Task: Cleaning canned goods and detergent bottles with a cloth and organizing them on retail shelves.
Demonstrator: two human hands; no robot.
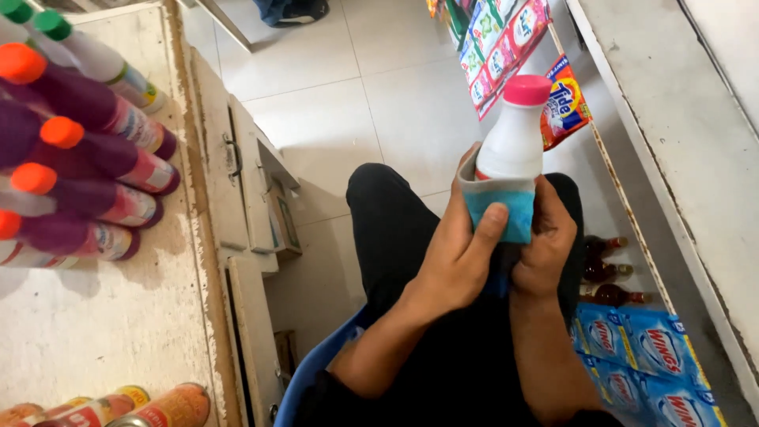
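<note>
Tiled floor (348,87), pale, fills the middle ground. Worn white table (95,332) at far left, surface chipped along its edge. On it, a row of purple bottles with orange caps (87,150) lying on their sides; two green-capped bottles (87,55) above them; orange cans (158,407) at the lower edge. Right side: white shelf (696,158) with hanging sachet strips (498,47); blue detergent packets (656,364) stacked low, small dark bottles (609,273) just behind them. Person seated on blue chair (316,368), black trousers. White bottle with pink cap (514,134) held upright over the lap, lower half wrapped in a blue cloth (506,209). Left hand (458,253) clasps cloth and bottle, thumb across the front. Right hand (545,245) grips the cloth from the other side.
</note>
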